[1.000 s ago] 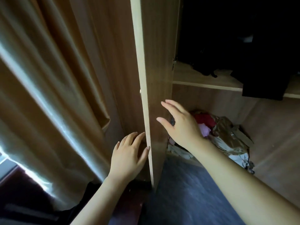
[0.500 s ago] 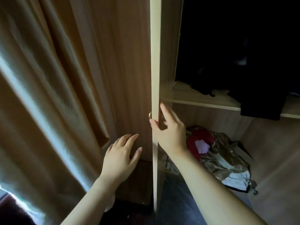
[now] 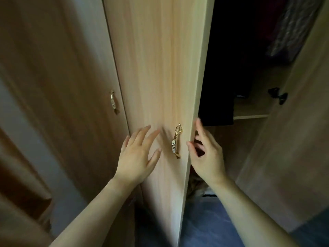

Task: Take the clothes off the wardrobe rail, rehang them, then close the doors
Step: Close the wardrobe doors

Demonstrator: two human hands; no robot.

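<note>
Head view showed the left hand flat on the door face, fingers straight and spread, holding nothing. The handle stood just right of those fingertips, untouched. The right hand pinched the door's free edge beside the handle, with the thumb on the front and the fingers curled behind (index lying straight up the edge). The door stood partly open. Dark clothes hung inside, above and beyond the right hand, one hem dropping past a shelf. A second door stood left of the left hand. Blue floor lay beneath the right forearm.
</note>
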